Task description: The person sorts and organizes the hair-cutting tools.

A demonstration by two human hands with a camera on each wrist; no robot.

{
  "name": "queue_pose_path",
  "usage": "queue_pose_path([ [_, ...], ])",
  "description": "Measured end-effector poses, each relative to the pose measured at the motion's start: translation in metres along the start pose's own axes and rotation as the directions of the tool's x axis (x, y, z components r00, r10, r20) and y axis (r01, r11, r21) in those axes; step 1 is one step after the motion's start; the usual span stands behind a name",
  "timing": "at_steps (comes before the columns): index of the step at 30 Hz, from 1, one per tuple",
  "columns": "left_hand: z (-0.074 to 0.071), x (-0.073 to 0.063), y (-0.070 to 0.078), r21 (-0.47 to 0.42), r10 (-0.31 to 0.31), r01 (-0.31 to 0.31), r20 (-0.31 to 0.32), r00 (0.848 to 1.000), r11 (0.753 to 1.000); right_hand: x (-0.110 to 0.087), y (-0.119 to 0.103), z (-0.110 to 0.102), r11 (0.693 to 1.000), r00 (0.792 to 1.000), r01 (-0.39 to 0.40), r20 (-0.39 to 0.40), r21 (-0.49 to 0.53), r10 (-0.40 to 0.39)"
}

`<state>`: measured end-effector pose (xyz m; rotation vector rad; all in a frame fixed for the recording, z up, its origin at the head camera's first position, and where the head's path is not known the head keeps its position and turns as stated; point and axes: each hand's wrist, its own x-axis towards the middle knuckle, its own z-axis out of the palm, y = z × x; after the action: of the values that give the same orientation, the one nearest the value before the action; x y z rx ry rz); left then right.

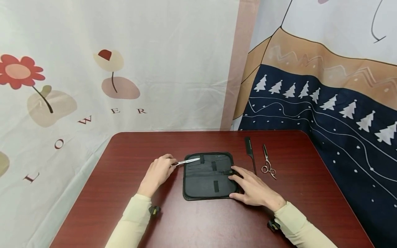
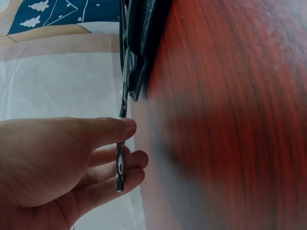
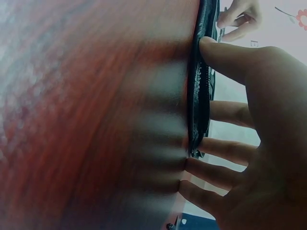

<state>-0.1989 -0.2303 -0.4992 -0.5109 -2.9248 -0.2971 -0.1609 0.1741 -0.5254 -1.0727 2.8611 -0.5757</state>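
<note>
A black zippered case (image 1: 198,189) lies spread out on the table, with dark straps and slots on its inner face. At its left side my left hand (image 1: 157,174) pinches a pair of silver scissors (image 1: 190,161) by the handle end, thumb against fingers. The blades point right and lie over the upper left part of the case, close to a small strap (image 1: 202,159). In the left wrist view the scissors' handle (image 2: 120,167) sticks out below the thumb. My right hand (image 1: 255,189) rests on the case's right edge, fingers spread and the thumb near its lower corner.
Right of the case lie a black tail comb (image 1: 249,147) and a second pair of scissors (image 1: 266,159), which has a curved finger rest. The brown wooden table (image 1: 124,155) meets printed curtains (image 1: 186,69) at its back and right.
</note>
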Motion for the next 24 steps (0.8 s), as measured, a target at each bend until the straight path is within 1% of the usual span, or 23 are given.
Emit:
queue_pose_path([
  [4,0.001,0.002,0.003,-0.015,-0.008,0.008,0.007,1.000,1.000,0.001,0.000,0.000,1.000,1.000,0.003,0.003,0.006,-0.003],
  [11,0.002,0.009,0.007,-0.054,0.010,-0.010,-0.006,1.000,0.999,0.001,-0.001,-0.001,1.000,1.000,-0.006,0.009,0.017,0.006],
  [18,0.003,0.018,0.015,-0.047,0.037,-0.036,0.031,0.999,0.998,0.001,0.000,-0.001,1.000,1.000,-0.010,0.011,0.018,0.010],
  [24,0.004,0.026,0.022,-0.042,0.031,-0.028,0.062,0.998,0.999,0.001,0.001,-0.001,0.999,1.000,-0.005,0.015,0.034,0.004],
])
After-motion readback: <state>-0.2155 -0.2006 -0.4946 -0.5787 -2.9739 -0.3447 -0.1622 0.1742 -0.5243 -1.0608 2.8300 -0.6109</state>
